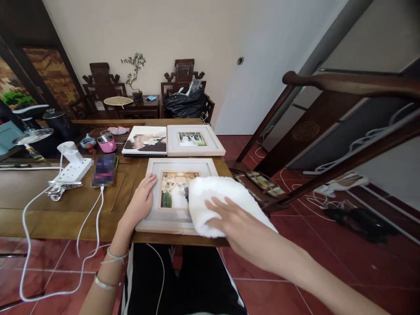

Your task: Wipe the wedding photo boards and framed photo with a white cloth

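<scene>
A picture frame with a pale wooden border lies flat near the table's front edge, a photo set in its middle. My left hand grips the left side of this frame, its fingers resting over the border. In my right hand is a fluffy white cloth, pressed onto the frame's right part. The cloth hides that part of the frame and the right part of the photo, and hangs past the right border.
Behind lie a second picture frame and a photo album. To the left are a phone on a cable, a white power strip and a pink cup. A wooden chair stands right of the table.
</scene>
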Motion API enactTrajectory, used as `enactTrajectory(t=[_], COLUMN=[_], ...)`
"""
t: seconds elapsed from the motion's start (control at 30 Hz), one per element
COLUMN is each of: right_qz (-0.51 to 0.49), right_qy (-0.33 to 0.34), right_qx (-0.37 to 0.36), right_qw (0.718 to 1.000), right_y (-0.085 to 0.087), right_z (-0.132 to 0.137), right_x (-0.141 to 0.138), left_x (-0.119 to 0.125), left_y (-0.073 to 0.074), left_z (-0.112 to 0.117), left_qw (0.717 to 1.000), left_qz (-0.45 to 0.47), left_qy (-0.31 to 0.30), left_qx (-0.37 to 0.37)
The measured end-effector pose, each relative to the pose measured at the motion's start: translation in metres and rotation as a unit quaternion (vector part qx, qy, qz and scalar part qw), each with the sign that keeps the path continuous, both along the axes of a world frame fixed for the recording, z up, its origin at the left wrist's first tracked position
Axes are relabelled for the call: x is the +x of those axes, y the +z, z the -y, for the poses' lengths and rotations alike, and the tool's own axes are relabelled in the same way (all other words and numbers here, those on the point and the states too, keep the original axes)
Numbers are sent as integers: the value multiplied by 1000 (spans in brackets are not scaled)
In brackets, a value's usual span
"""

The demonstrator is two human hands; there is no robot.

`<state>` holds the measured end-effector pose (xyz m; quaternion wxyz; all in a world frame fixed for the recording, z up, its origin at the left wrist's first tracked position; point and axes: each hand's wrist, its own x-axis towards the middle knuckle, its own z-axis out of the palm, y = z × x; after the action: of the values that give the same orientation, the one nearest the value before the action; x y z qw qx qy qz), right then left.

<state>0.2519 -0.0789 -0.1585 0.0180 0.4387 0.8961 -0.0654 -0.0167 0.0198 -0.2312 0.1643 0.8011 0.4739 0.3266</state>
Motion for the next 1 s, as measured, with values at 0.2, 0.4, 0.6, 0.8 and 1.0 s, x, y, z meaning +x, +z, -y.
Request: enactTrajectory(t=[0.2,0.4,0.6,0.8,1.0], right_qz=[-39,-68,-25,19,-16], right_qy=[-3,-73,-52,-25,15], right_qx=[-28,107,139,66,-89], right_qw=[999,989,989,997,996], right_y=[0,-32,-34,-18,18], right_z=[13,-71,-127,-58,9], right_x=[-12,-6,-4,-17,-21], left_x=[0,-3,-3,-1,-1], left_y=[0,-1,-1,-2,-2], left_z=[0,0,0,0,0], left_qw=[1000,999,1000,1000,1000], left_qz=[-28,-31,-23,-10,-14], left_qy=[0,-19,-17,-5,-5], left_qx=[-4,-4,-7,-5,-1])
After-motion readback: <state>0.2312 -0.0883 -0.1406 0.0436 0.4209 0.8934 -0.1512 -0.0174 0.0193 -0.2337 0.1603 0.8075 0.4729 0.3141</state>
